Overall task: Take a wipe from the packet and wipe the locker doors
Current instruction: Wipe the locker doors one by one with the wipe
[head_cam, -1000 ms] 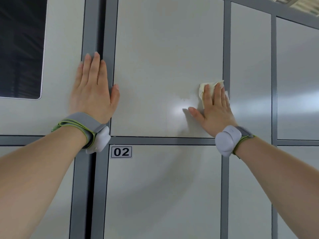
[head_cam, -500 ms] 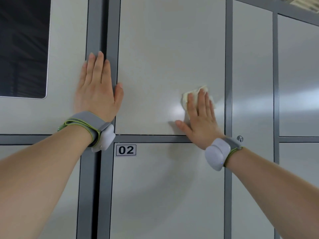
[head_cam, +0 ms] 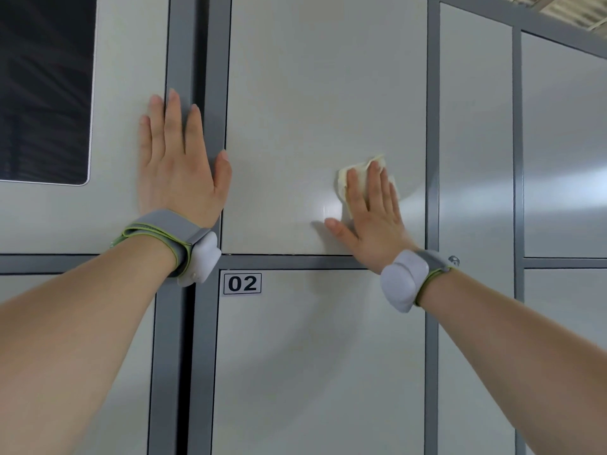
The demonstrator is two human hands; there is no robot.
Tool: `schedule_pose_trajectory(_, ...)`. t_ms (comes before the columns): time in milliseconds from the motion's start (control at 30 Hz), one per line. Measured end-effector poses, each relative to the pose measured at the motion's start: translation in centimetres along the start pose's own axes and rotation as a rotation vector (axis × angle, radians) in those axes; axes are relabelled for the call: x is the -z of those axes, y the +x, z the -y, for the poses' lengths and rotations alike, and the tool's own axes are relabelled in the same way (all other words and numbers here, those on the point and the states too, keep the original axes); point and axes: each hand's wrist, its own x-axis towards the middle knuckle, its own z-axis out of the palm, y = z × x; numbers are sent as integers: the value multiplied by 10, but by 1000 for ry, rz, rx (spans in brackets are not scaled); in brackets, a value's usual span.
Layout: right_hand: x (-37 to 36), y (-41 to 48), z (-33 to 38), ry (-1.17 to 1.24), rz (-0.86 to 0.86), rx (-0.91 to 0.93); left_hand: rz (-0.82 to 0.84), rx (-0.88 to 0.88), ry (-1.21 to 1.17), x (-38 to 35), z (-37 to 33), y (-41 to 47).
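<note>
While the right hand (head_cam: 372,215) presses the pale wipe (head_cam: 343,180) flat-fingered against the upper locker door (head_cam: 312,93) at centre frame, the left hand (head_cam: 177,172) rests spread and empty on the grey frame post (head_cam: 197,60) beside it. The wipe is taken. Wiping looks under way, and door 02 (head_cam: 312,372) below likely remains.

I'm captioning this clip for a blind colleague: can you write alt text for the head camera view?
A person's right hand presses a pale yellow wipe flat against a light grey locker door, above the door labelled 02. The left hand rests flat on the panel and grey frame beside it.
</note>
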Motion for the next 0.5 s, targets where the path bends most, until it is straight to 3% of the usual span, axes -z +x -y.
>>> schedule_pose_trajectory(167, 7, 0, -6, -18, 10, 108, 3, 3, -44, -2, 2, -1)
schedule_pose_trajectory(367, 26, 32, -7, 94, -29, -124, 11, 0, -83, 0, 4, 1)
schedule_pose_trajectory(500, 5, 12, 12, 46, -31, 40, 53, -14, -95, 4, 7, 0)
